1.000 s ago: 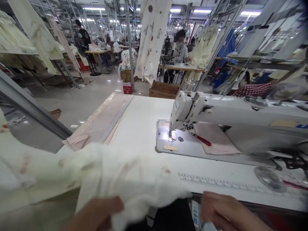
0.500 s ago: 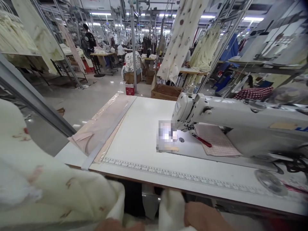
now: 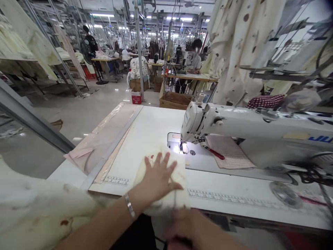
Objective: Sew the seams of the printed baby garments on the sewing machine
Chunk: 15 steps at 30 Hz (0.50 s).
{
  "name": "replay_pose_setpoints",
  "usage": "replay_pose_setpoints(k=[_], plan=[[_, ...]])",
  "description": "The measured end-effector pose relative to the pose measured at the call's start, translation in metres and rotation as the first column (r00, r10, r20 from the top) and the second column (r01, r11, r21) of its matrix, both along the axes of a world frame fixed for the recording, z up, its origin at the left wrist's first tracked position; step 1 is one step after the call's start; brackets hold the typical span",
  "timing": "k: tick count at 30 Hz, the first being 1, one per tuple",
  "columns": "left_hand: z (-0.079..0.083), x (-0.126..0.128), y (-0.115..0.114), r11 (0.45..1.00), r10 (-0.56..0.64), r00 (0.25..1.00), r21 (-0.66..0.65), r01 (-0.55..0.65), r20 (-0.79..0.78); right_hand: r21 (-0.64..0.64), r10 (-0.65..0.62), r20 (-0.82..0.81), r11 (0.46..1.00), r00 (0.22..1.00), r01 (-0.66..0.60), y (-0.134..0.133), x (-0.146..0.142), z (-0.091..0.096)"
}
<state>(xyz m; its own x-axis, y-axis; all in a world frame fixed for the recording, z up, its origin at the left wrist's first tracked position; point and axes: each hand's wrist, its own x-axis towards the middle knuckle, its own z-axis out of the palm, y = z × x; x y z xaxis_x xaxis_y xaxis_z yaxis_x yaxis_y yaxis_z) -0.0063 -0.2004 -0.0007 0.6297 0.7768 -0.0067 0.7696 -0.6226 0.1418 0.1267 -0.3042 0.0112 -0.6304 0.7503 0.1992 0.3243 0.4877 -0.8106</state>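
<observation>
**Fabric Panel Positioned Ahead of the Needle**

Status: The cream fabric piece (image 3: pixel 161 180) lies on the desk near its front edge, just short of the sewing machine (image 3: pixel 234 128) needle area. It appears placed but not yet fed under the presser foot; judging from this, alignment and stitching remain.

Left hand (image 3: pixel 158 175): fingers spread wide and flat, palm pressing the fabric onto the desk (image 3: pixel 153 128). A metal bracelet (image 3: pixel 129 205) sits on the wrist.

Right hand (image 3: pixel 189 229): low at the front edge, below the fabric, heavily blurred. Whether its fingers are open or closed cannot be told.

Materials: The fabric is soft, thin and crumpled, cream with small reddish-brown prints; more of it drapes off the desk's left front corner. The desk is smooth, white and flat, with a printed ruler strip (image 3: pixel 234 198) along the front edge. The machine body is glossy white enamel. A pink checked cloth (image 3: pixel 229 151) lies beneath its arm.
</observation>
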Motion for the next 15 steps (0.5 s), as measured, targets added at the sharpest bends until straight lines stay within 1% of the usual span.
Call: replay_pose_setpoints(k=[1,2,3,4,5,6,7,9,10,12,13,15], plan=[[0.000,-0.001,0.013,0.999,0.032,0.999,0.009,-0.033,0.023,-0.207,0.015,-0.141,0.977,0.990,-0.044,-0.018,0.003,-0.024],[0.001,-0.001,0.022,0.997,0.069,0.996,0.031,-0.071,0.057,-0.271,-0.029,-0.166,0.962,0.986,-0.018,-0.031,0.003,-0.048],[0.003,-0.001,0.027,0.992,0.098,0.989,0.068,-0.105,0.110,-0.324,-0.112,-0.181,0.945,0.977,0.048,-0.040,-0.001,-0.071],[0.004,-0.001,0.029,0.986,0.097,0.979,0.117,-0.119,0.178,-0.372,-0.197,-0.206,0.922,0.959,0.110,-0.044,-0.007,-0.091],[0.004,-0.001,0.027,0.980,0.063,0.967,0.167,-0.106,0.247,-0.413,-0.291,-0.241,0.894,0.926,0.173,-0.045,-0.015,-0.108],[0.004,-0.003,0.023,0.976,0.006,0.954,0.206,-0.071,0.301,-0.467,-0.418,-0.315,0.850,0.852,0.245,-0.044,-0.025,-0.121],[0.004,-0.005,0.018,0.974,-0.064,0.941,0.226,-0.014,0.333,-0.511,-0.506,-0.383,0.813,0.773,0.279,-0.042,-0.033,-0.131],[0.002,-0.015,0.008,0.969,-0.181,0.922,0.220,0.109,0.342,-0.577,-0.618,-0.472,0.756,0.628,0.310,-0.039,-0.042,-0.139],[0.002,-0.021,0.004,0.968,-0.207,0.925,0.201,0.148,0.318,-0.591,-0.638,-0.491,0.744,0.593,0.312,-0.040,-0.040,-0.139],[0.003,-0.032,-0.001,0.973,-0.211,0.951,0.142,0.182,0.225,-0.609,-0.667,-0.495,0.723,0.557,0.325,-0.047,-0.026,-0.135],[0.005,-0.035,-0.003,0.978,-0.196,0.968,0.102,0.181,0.158,-0.631,-0.695,-0.488,0.699,0.528,0.335,-0.052,-0.016,-0.132],[0.011,-0.033,-0.007,0.991,-0.131,0.991,0.032,0.130,0.022,-0.701,-0.763,-0.442,0.622,0.471,0.349,-0.064,0.007,-0.126]])
